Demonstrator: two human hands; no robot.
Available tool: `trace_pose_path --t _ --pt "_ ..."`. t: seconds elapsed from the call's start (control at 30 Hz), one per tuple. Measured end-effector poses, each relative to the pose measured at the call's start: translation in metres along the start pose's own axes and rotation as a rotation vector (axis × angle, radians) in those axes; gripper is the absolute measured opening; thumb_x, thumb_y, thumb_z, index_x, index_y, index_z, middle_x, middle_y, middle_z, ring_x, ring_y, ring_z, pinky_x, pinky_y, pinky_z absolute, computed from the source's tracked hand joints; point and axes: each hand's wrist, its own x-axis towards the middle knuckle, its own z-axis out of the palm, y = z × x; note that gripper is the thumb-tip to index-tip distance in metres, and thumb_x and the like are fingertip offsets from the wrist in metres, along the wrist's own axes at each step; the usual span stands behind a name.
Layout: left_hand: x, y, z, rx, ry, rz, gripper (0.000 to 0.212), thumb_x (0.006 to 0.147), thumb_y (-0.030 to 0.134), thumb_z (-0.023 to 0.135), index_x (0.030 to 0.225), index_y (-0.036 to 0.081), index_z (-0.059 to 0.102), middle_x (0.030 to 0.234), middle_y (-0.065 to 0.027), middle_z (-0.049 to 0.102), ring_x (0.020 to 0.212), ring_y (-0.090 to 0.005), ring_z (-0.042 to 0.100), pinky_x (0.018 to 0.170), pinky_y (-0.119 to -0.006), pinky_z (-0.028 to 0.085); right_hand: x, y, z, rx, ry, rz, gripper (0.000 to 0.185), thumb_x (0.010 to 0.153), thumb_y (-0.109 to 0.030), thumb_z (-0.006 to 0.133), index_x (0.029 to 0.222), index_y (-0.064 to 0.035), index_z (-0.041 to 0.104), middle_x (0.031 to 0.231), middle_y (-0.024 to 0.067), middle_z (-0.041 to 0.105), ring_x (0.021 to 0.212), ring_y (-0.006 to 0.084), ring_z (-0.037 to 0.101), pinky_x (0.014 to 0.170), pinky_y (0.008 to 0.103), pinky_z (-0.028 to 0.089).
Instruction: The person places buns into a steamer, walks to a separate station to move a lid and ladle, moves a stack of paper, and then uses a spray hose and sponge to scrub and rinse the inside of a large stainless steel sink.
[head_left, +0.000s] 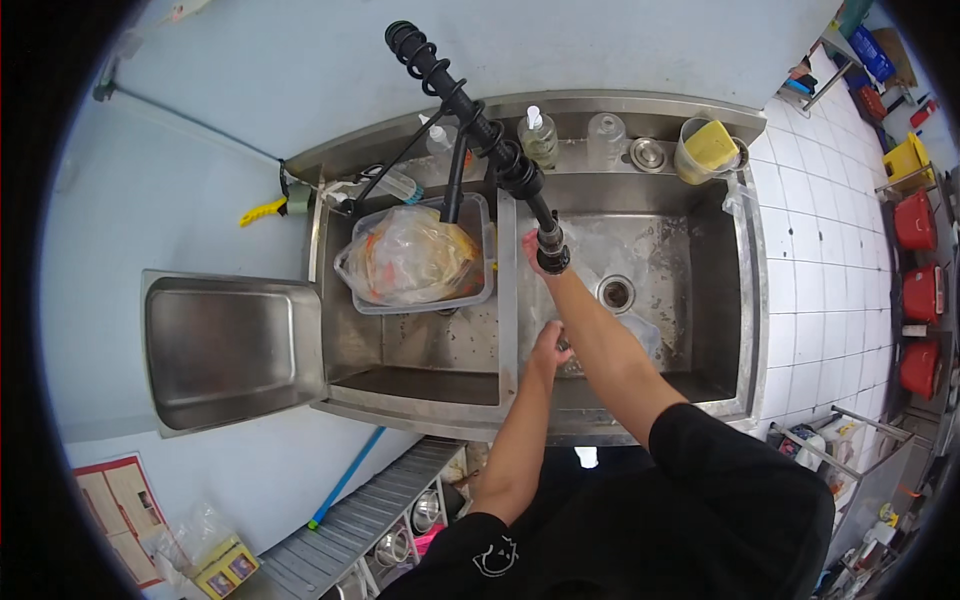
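Both my hands are inside the right basin (712, 300) of a stainless steel double sink. My left hand (551, 346) is low by the divider, its fingers curled; a small dark, shiny patch shows at the fingertips, too unclear to name. Further back, my right hand (532, 252) is partly hidden by the black spray head (553, 259) of a spring-hose tap, which hangs over my wrist. Whether that hand holds anything cannot be seen. A translucent plastic piece (641, 335) lies near the drain (616, 293), partly behind my right forearm. The basin floor looks wet.
In the left basin, a clear plastic tub (424, 306) holds a filled plastic bag (412, 255). Pump bottles (537, 139), a drain strainer (648, 154) and a jug (694, 169) with a yellow sponge (710, 145) line the back ledge. A deep steel pan (225, 345) stands left.
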Motion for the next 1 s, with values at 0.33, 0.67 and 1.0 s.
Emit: trace_pose_path --t 0.33,0.67,1.0 --pt "0.042 0.062 -0.008 -0.501 -0.061 0.042 0.01 0.077 0.001 0.05 0.086 -0.003 0.051 0.08 -0.0129 0.059 0.071 -0.0234 0.063 0.063 -0.038 0.058 -0.144 -0.203 0.04 -0.857 -0.457 -0.357 0.048 0.078 -0.005 0.055 0.125 -0.0033 0.045 0.102 0.0086 0.063 0.098 0.0207 0.059 0.076 0.0349 0.049" --pt "0.033 0.103 0.036 -0.612 -0.175 0.123 0.015 0.082 0.005 0.05 0.097 0.001 0.052 0.092 -0.013 0.059 0.085 -0.0246 0.062 0.073 -0.039 0.055 -0.187 -0.323 0.156 -1.108 -0.544 -0.245 0.037 0.08 -0.022 0.067 0.107 -0.002 0.051 0.079 0.0142 0.063 0.073 0.0217 0.064 0.064 0.0336 0.051" --pt "0.001 0.076 0.035 -0.524 -0.143 0.034 0.017 0.09 0.012 0.047 0.103 0.004 0.053 0.103 -0.0123 0.059 0.098 -0.0233 0.059 0.083 -0.039 0.052 -0.176 -0.298 0.133 -1.189 -0.407 -0.336 0.017 0.078 -0.015 0.064 0.085 -0.0008 0.059 0.068 0.0143 0.062 0.061 0.0249 0.062 0.06 0.0345 0.047"
